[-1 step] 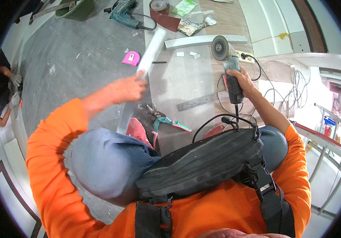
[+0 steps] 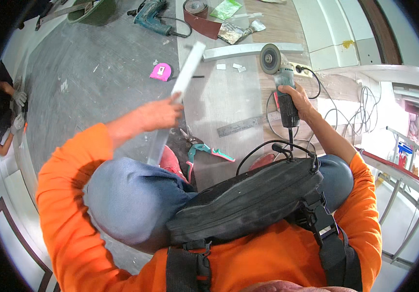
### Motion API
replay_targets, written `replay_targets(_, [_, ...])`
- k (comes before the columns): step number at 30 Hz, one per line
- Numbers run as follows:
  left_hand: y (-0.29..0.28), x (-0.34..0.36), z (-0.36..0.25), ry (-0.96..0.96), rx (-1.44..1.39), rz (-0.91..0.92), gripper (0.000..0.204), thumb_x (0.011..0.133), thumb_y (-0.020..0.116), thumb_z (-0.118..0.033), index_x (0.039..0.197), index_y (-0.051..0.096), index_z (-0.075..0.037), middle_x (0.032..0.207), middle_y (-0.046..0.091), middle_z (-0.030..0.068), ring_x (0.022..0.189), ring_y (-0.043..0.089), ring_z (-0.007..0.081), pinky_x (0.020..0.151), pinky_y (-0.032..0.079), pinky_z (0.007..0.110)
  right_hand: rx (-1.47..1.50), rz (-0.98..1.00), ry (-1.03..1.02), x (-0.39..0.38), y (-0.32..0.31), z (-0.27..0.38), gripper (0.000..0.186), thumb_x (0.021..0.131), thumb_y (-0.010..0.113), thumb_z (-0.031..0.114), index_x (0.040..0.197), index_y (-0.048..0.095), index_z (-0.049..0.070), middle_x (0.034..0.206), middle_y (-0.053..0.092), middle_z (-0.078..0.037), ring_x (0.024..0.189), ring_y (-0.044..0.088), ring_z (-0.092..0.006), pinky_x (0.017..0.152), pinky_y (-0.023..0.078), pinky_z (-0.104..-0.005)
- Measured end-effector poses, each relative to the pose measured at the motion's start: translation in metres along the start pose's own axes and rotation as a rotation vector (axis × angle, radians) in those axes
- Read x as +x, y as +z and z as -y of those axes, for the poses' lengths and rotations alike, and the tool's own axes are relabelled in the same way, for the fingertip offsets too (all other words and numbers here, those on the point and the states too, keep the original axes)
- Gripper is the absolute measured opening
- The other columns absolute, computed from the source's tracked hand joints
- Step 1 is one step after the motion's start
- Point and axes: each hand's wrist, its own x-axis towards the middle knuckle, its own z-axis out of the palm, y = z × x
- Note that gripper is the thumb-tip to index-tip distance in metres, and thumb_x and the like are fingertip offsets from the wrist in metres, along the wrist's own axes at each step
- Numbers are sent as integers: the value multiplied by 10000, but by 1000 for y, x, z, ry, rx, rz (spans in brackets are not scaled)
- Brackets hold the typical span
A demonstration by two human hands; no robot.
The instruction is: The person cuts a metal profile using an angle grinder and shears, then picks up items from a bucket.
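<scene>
My left hand (image 2: 163, 115) is closed around a long white strip (image 2: 186, 70), slightly blurred, which slants from my left foot up toward the top centre. My right hand (image 2: 299, 100) grips a teal-and-black angle grinder (image 2: 285, 87), its disc raised at the top. Beside the strip lie a pink tape measure (image 2: 161, 72) and, lower down, teal-handled snips (image 2: 202, 150). A grey flat bar (image 2: 234, 127) lies left of the grinder.
A co-worker's gloved hands (image 2: 18, 102) are at the far left. A teal power tool (image 2: 148, 22), sandpaper roll (image 2: 207, 24), metal channel (image 2: 234, 51), power strip (image 2: 304, 72) and cables (image 2: 365, 107) lie around. A metal ladder (image 2: 404, 204) stands at right.
My left hand and the white strip have shifted slightly to the right, and the strip's upper end sits a little lower. The grinder looks unmoved.
</scene>
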Motion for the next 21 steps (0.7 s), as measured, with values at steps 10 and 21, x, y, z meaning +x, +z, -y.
replay_targets(10, [39, 26, -62, -744, -658, -634, 682, 828, 761, -148, 1448, 485, -82, 1541, 387, 233, 1454, 355, 402, 1210, 292, 486, 15, 38, 73, 5, -8, -13, 477, 803, 765, 277, 1166, 599, 18, 857, 608, -56, 673, 595, -142, 585, 503, -298])
replay_targets(21, [66, 38, -82, -1238, -960, -577, 557, 848, 770, -330, 1304, 555, -94, 1232, 621, 205, 1140, 604, 417, 889, 517, 509, -71, 87, 11, 7, -10, -8, 469, 807, 744, 296, 1150, 597, 12, 859, 599, -44, 680, 584, -145, 605, 497, -313])
